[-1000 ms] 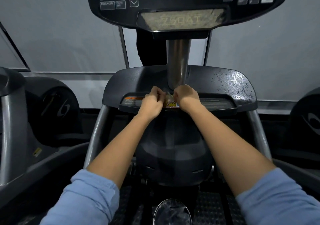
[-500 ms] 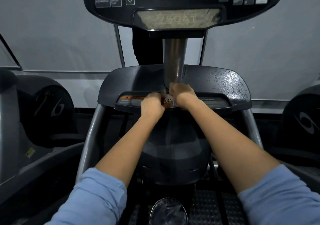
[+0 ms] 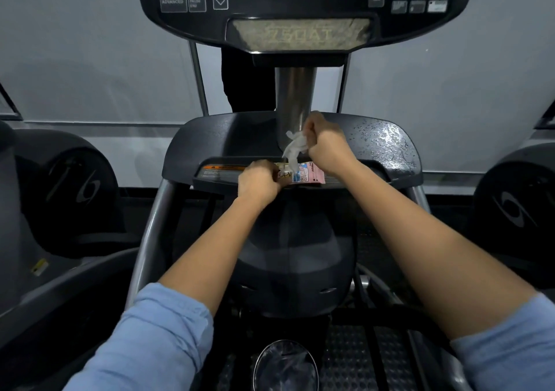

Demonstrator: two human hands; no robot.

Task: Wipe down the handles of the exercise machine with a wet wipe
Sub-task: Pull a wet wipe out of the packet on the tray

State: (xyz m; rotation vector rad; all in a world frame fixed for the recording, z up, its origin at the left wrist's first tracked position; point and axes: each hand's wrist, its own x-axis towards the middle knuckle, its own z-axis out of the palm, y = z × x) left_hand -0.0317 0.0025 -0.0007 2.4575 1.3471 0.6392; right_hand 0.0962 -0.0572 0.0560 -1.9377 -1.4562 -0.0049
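White and damp-looking, the wet wipe (image 3: 295, 147) hangs pinched in our right hand (image 3: 326, 145), its fingers curled round the top of the sheet while the lower end trails down into the mouth of the pink wipe packet (image 3: 303, 174); our left hand (image 3: 259, 180) grips the packet's left end and holds it down on the black console shelf (image 3: 387, 147) just in front of the steel post (image 3: 295, 102). We judge the wipe is only part-way out, so the risks sit right here; if our left hand loosens, the whole packet may lift with the sheet; if the pull is sharp, the sheet could tear, or drag a second one out behind it; a loose pinch could let the wipe drop toward the dark housing and the foot platform (image 3: 351, 357) below, where it would pick up grit. Further out, the shelf's right side glistens with droplets, so the packet could slide if nudged that way. The grey handles (image 3: 150, 225) slope down on either side of the shelf, well apart from both hands, and look untouched as yet; the control panel (image 3: 300, 3) sits above, close enough that a high pull might brush its buttons.
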